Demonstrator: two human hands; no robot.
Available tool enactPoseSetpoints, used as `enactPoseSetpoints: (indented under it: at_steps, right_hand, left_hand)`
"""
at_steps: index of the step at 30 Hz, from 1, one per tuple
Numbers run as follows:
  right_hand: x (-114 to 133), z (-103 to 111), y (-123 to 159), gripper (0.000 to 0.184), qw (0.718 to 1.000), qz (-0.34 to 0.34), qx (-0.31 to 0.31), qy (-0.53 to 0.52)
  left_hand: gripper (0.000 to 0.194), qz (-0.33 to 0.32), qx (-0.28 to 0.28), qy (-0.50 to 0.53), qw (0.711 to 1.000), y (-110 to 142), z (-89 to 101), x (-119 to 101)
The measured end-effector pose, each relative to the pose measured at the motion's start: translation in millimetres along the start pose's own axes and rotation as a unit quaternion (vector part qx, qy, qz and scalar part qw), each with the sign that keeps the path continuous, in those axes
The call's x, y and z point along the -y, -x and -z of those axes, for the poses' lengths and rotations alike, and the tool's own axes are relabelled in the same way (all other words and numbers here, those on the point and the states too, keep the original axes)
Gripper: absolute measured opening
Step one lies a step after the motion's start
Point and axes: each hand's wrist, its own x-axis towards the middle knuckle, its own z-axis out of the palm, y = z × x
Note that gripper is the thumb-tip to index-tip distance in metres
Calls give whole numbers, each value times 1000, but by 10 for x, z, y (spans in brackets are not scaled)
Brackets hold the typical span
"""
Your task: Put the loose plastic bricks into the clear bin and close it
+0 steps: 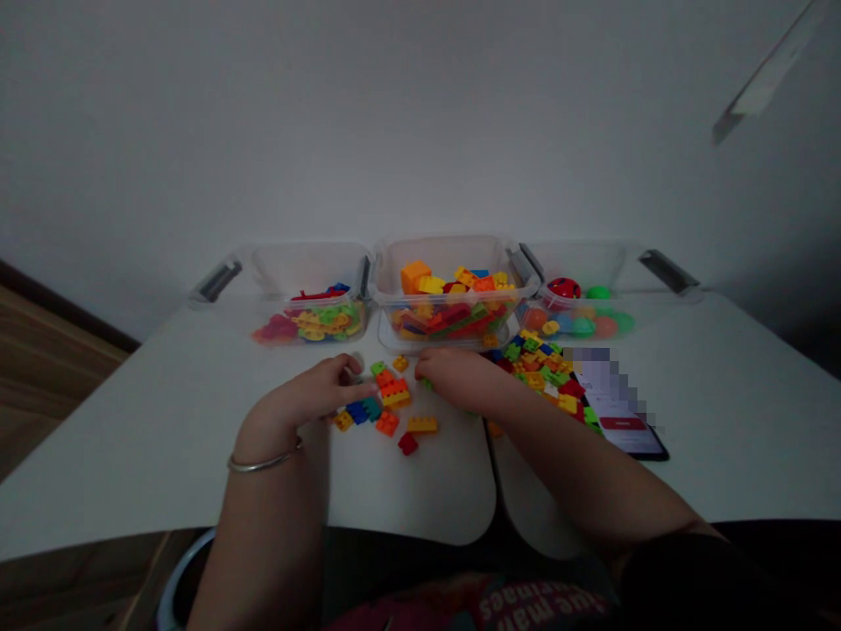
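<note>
Fingers (345, 379) curl, half-closed, over small plastic bricks (394, 394) on a white counter (131, 456).
The left hand (302, 401) rests beside the loose bricks; the right hand (460, 379) covers a green brick (427, 383), mostly hidden. Bricks are light, stiff, best pinched by their sides. Any actual grip is impossible to confirm.

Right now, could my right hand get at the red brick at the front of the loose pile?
Probably yes. The right hand sits close to the red brick on the tabletop. Only a flat yellow brick lies near the path, and it looks low enough to pass over.
</note>
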Motion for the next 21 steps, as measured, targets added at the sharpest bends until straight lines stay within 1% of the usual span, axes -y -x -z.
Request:
enactPoseSetpoints:
  at_steps: [2,6,8,12,14,16,17,19,21]
  right_hand:
    - [-8,-1,-3,34,1000,1,-3,7]
    - [14,61,13,28,1000,-8,-9,7]
    - [28,124,29,26,1000,-9,-18,-3]
    - [19,318,123,29,996,-5,-70,-47]
    - [-9,447,222,29,990,-15,-123,-68]
    - [-61,578,345,25,975,-48,-202,-73]
    - [-97,636,408,24,959,-85,-257,-79]
    - [-193,724,516,23,912,-154,-372,-79]
    - [-310,766,585,23,870,-211,-438,-77]
  left_hand:
    - [65,-32,11,23,999,7,-13,-18]
    - [50,-92,14,23,995,-54,-67,-43]
    - [43,-108,17,31,994,-98,-101,-40]
    - [35,-133,11,44,990,-164,-163,-16]
    - [32,-150,-3,41,988,-184,-181,-6]
    - [29,-152,-22,32,988,-198,-186,-3]
    - [27,-147,-30,28,988,-203,-187,-6]
    - [25,-136,-42,23,990,-208,-188,-23]
    - [24,-137,-50,24,989,-205,-196,-54]
